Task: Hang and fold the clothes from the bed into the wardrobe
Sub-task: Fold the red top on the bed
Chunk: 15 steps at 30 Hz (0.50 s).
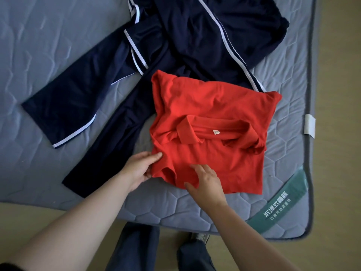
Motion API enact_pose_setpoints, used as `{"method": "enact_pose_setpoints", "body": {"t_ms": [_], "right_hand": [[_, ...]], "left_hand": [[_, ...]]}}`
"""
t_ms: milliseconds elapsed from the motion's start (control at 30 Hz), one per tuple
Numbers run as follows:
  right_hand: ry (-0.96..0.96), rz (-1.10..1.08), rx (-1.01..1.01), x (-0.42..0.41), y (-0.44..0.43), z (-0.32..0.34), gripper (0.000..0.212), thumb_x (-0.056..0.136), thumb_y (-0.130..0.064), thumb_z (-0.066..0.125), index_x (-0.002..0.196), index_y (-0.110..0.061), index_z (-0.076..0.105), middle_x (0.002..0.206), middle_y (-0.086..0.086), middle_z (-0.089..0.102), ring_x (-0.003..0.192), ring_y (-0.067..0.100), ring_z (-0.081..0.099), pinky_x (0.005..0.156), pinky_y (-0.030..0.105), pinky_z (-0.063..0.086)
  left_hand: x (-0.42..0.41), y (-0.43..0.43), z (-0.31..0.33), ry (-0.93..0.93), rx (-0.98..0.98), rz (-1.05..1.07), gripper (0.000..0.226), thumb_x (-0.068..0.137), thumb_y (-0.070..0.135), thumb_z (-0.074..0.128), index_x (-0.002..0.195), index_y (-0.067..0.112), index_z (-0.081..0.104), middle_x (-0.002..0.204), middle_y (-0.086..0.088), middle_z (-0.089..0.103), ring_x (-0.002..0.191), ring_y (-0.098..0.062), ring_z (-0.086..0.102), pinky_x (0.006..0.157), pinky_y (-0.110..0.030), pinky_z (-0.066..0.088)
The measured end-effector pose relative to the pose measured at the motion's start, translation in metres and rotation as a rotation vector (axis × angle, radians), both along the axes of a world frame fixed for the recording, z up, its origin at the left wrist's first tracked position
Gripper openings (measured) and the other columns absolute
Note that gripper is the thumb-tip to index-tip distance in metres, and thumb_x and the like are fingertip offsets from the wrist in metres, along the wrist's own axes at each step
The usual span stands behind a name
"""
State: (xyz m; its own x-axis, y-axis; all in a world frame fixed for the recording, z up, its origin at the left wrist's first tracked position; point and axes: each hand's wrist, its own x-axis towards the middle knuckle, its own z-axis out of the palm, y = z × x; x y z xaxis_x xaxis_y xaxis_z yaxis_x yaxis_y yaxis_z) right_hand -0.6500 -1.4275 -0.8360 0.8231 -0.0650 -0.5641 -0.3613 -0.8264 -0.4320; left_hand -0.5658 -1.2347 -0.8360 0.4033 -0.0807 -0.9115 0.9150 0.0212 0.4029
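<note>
The red shirt (211,106) is lying half folded on the mattress (58,36), overlapping the navy trousers (109,85). The left hand (139,169) is pinching its near corner; the right hand (205,182) is pressing spread fingers on the hem. An uneven lift would probably be spilling the folds open.

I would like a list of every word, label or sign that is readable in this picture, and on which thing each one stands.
"沉浸式睡眠": large white characters on the green band at the corner of the mattress.
Smaller line below it on the same band: too blurred to read surely.
White tag inside the collar of the red shirt: print too small to read.
White tab at the mattress edge: no text shows.
</note>
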Motion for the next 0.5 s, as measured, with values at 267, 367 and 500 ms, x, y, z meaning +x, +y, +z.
{"method": "enact_pose_setpoints", "body": {"t_ms": [267,367,500], "right_hand": [[0.018,0.148,-0.210,-0.001,0.004,-0.004,0.053,0.085,-0.040,0.061,0.134,-0.028,0.047,0.125,-0.003,0.046,0.113,0.020,0.046,0.095,0.036,0.039],[0.022,0.177,-0.247,0.000,0.007,-0.006,0.053,0.084,-0.035,0.063,0.134,-0.025,0.047,0.123,0.000,0.046,0.110,0.022,0.047,0.093,0.036,0.039],[0.045,0.292,-0.286,-0.001,0.005,-0.011,0.052,0.085,-0.026,0.061,0.133,-0.024,0.042,0.122,-0.001,0.047,0.109,0.021,0.049,0.092,0.033,0.040]], "left_hand": [[-0.025,0.049,-0.008,-0.406,0.652,-0.493,0.015,0.090,0.016,0.062,0.087,0.002,0.068,0.080,-0.011,0.068,0.081,-0.029,0.064,0.068,-0.029,0.040],[-0.026,0.033,-0.014,-0.333,0.629,-0.414,0.025,0.090,0.030,0.062,0.096,0.005,0.063,0.086,-0.003,0.063,0.085,-0.022,0.060,0.072,-0.024,0.036],[-0.032,0.030,-0.022,-0.366,0.619,-0.389,0.027,0.080,0.023,0.075,0.097,0.008,0.061,0.086,-0.002,0.064,0.081,-0.018,0.061,0.074,-0.026,0.043]]}}
